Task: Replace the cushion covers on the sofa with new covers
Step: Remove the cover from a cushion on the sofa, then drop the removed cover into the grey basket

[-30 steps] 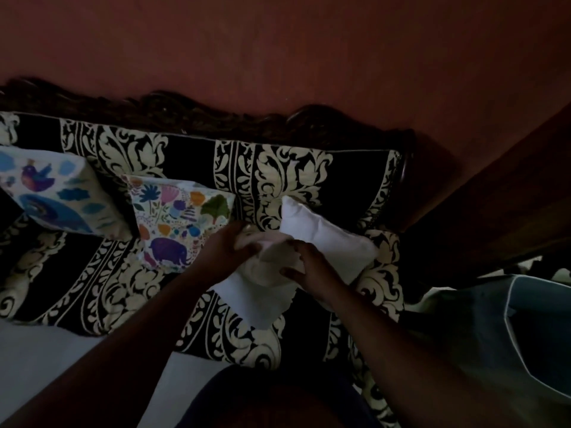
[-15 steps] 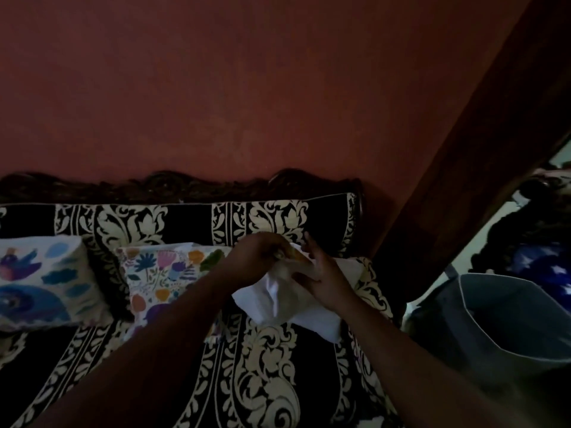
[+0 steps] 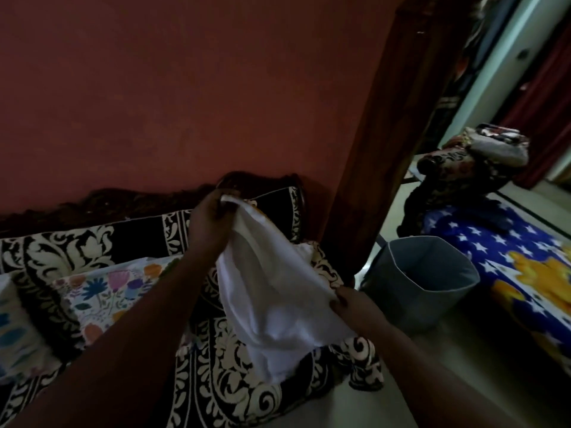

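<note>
A white cushion cover (image 3: 275, 301) hangs limp and stretched between my two hands over the right end of the sofa (image 3: 102, 242). My left hand (image 3: 210, 223) grips its upper edge, raised near the sofa back. Lower and to the right, my right hand (image 3: 349, 307) pinches its other edge. A corner of a bare white cushion (image 3: 304, 251) shows behind the cover, against the sofa's right arm. A cushion in a colourful floral cover (image 3: 114, 291) leans on the sofa to the left, partly hidden by my left forearm. Another patterned cushion (image 3: 15, 329) sits at the far left edge.
The sofa has black upholstery with cream scrollwork and stands against a red wall. A grey fabric bin (image 3: 423, 282), open at the top, stands on the floor right of the sofa. Beyond it lie a blue star-print blanket (image 3: 506, 257) and a dark wooden door frame (image 3: 386, 134).
My hands have pulled the white cover off the cushion and spread apart, the left rising, the right dropping toward the bin. The view has swung right, bringing the bin and blanket into sight.
</note>
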Tool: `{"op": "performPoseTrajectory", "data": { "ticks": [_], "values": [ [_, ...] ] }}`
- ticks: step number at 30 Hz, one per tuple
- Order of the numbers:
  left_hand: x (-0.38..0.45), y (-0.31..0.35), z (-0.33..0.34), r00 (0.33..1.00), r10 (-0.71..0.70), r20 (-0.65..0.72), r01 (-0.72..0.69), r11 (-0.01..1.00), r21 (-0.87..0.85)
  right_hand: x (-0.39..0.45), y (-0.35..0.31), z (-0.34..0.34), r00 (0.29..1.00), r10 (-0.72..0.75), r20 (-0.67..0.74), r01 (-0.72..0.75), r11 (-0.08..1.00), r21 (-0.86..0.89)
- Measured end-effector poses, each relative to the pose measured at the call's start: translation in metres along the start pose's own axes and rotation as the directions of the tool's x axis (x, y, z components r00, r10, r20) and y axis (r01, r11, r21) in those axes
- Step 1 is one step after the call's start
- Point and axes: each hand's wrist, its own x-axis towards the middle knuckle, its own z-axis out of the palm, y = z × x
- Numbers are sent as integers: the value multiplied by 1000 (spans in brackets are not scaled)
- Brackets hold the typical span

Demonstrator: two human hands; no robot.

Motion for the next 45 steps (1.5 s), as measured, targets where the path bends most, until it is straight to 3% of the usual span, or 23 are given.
{"op": "performPoseTrajectory", "data": {
  "ticks": [3, 5, 8, 10, 12, 16, 22, 26, 29, 31, 33, 35, 36, 38, 40, 41, 43, 45],
  "values": [
    [-10, -23, 9, 990, -118, 80, 84, 935, 345, -29, 37, -22, 963, 199, -181, -157, 962, 224],
    [-24, -30, 21, 974, -144, 177, 58, 907, 417, -42, 57, -38, 909, 299, -290, -198, 923, 332],
    [-46, -24, 48, 956, -180, 231, 68, 904, 422, -68, 87, -61, 850, 369, -376, -263, 916, 304],
    [-61, -12, 69, 942, -214, 259, 100, 915, 392, -85, 104, -76, 831, 435, -348, -327, 887, 327],
    [-80, 5, 95, 913, -227, 339, 97, 928, 360, -102, 127, -89, 812, 524, -259, -353, 793, 496],
    [-134, 56, 151, 843, -277, 461, 159, 947, 279, -144, 163, -106, 786, 615, -55, -292, 449, 845],
    [-248, 137, 246, 768, -179, 615, 156, 983, 92, -211, 191, -94, 837, 546, 19, -225, 313, 923],
    [-316, 188, 300, 585, 1, 811, 75, 996, -56, -238, 210, -74, 836, 547, -47, -148, 306, 940],
    [-336, 210, 331, 455, 92, 886, 27, 993, -117, -254, 229, -78, 822, 569, 18, -139, 170, 976],
    [-340, 218, 350, 419, 128, 899, -67, 992, -110, -263, 240, -88, 830, 551, 87, -154, 77, 985],
    [-339, 219, 371, 437, 158, 885, -198, 977, -76, -269, 252, -98, 842, 528, 110, -142, 20, 990],
    [-335, 219, 392, 485, 140, 863, -213, 976, -39, -270, 265, -105, 856, 514, 56, -102, 62, 993],
    [-330, 220, 405, 508, 113, 854, -197, 980, -13, -269, 275, -107, 850, 527, -9, -79, 144, 986],
    [-319, 220, 429, 512, 91, 854, -169, 986, -4, -262, 304, -110, 781, 583, -221, -80, 446, 892],
    [-302, 216, 455, 457, 93, 885, -150, 988, -27, -256, 335, -118, 707, 591, -387, -245, 719, 650],
    [-291, 212, 471, 413, 114, 904, -149, 987, -57, -251, 350, -125, 699, 582, -416, -360, 789, 499],
    [-264, 209, 498, 317, 192, 929, -168, 975, -144, -242, 380, -142, 735, 594, -327, -548, 805, 228],
    [-237, 212, 519, 249, 219, 943, -184, 967, -176, -234, 404, -159, 772, 605, -197, -613, 790, 24]
  ]
}}
